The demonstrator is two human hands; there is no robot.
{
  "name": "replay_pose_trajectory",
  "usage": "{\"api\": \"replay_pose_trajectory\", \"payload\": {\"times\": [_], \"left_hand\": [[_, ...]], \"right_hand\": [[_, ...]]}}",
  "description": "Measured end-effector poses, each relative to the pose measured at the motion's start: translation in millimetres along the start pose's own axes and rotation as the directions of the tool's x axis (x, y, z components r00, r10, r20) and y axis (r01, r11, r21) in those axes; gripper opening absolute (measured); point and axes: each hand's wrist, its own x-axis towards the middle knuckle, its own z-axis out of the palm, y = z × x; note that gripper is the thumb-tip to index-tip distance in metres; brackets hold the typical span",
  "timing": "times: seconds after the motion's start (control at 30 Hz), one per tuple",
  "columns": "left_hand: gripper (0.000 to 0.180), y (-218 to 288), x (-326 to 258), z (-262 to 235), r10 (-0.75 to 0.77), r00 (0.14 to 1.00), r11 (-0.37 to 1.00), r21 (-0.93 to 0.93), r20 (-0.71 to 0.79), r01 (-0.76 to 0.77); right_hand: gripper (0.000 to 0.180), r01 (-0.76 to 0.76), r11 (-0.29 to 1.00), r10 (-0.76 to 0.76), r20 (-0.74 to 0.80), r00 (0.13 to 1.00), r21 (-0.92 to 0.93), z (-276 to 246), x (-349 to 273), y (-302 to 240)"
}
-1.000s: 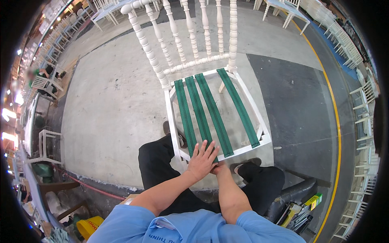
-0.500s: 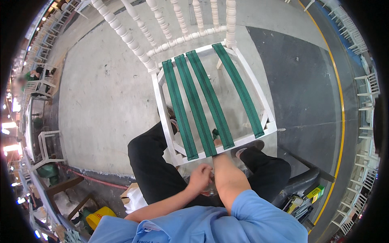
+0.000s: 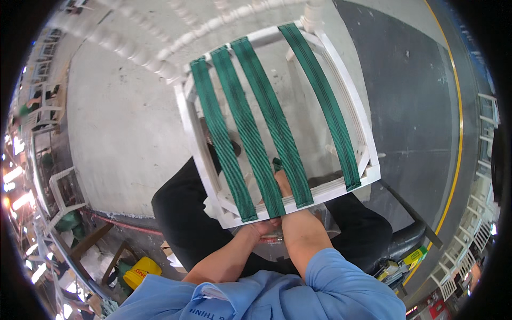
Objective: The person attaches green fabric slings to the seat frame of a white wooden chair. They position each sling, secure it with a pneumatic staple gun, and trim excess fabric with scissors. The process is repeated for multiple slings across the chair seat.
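Note:
A white wooden chair frame (image 3: 193, 136) stands before me, its seat facing up toward me. Spaced green webbing straps (image 3: 324, 96) run from its back rail to its front rail. My right hand (image 3: 282, 184) reaches beneath the front rail into the seat opening, partly covered by a strap. A short loose piece of green webbing (image 3: 276, 164) shows at its fingers, which seem closed on it. My left hand (image 3: 263, 228) is up against the underside of the front rail, beside my right forearm. The rail and straps hide its fingers.
My black-trousered knees (image 3: 178, 194) spread on either side of the chair's front. A yellow container (image 3: 142, 272) lies at lower left. Assorted tools and a green-yellow box (image 3: 415, 256) sit at lower right. White chairs (image 3: 473, 234) line the right side, beyond a yellow floor line (image 3: 460, 122).
My left hand has moved up from below the front rail to its underside. The chair looks larger and lower-left corner shifted left. My right hand stays under the seat.

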Motion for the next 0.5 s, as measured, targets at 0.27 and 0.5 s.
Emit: {"api": "replay_pose_trajectory", "payload": {"times": [0.27,0.5], "left_hand": [[0.020,7.5,12.3,-10.9,-0.039,0.999,0.999,-0.035,0.010,0.039],[0.017,5.0,16.2,4.7,0.071,0.996,0.997,-0.003,0.053,-0.071]], "right_hand": [[0.056,-0.008,1.000,0.009,-0.071,0.997,0.015,-17.0,13.8,-3.1],[0.055,-0.016,0.999,0.013,-0.082,0.997,-0.032,-17.8,15.2,-6.6]]}}
